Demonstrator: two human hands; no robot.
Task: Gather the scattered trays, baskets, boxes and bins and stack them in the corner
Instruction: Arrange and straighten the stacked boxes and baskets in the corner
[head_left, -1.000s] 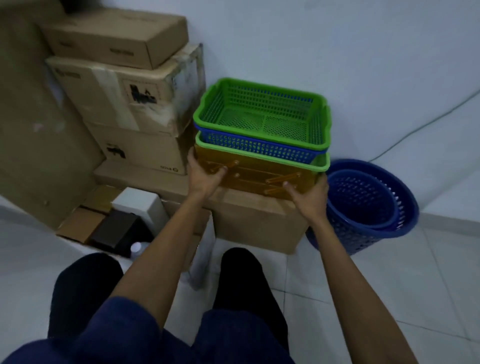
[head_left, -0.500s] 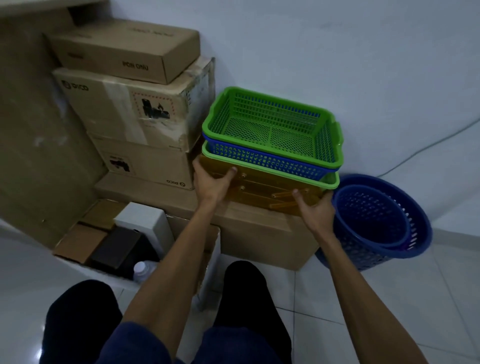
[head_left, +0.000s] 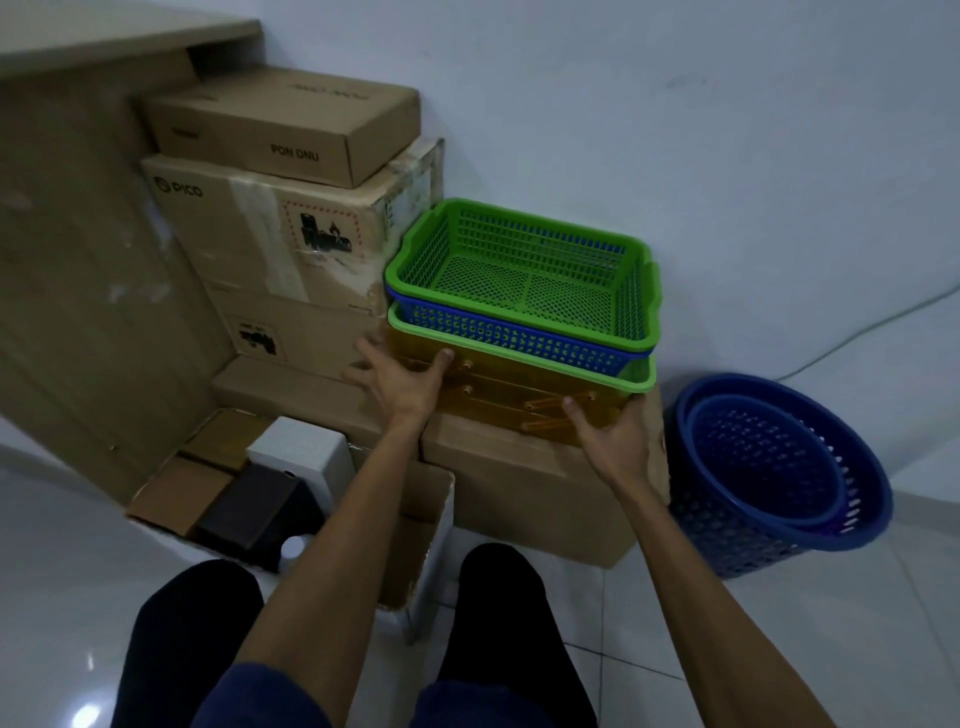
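At the far left a wooden panel (head_left: 78, 260) leans up towards the wall (head_left: 675, 104). Just beside it stand stacked cartons (head_left: 270, 228), a flat one marked "PON ONU" on top and one marked "PICO" below it. In front of these, on the tiled floor (head_left: 779, 649), sits an open carton (head_left: 421, 525) holding a white box (head_left: 301, 452), a dark box (head_left: 249, 512) and other small items too dim to identify. The left hand (head_left: 402, 382) is spread wide, fingers straight, with its thumb on the front face and its fingers at the left end of the amber box (head_left: 498, 402); it grips nothing. The amber box rests on the top of a low carton (head_left: 524, 493) that stands on the floor against the wall, with its left end touching the stacked cartons. On the amber box lies the lower green tray (head_left: 641, 375), with the blue tray (head_left: 519, 340) nested in it and the top green tray (head_left: 524, 260) nested in that. The right hand (head_left: 613, 441) is likewise uncurled, fingers relaxed, touching the amber box at its lower right corner. To the right, on the floor just beside the low carton, stand two round blue bins (head_left: 769, 519), one nested inside the other. A thin cable (head_left: 862, 330) runs along the wall above them.
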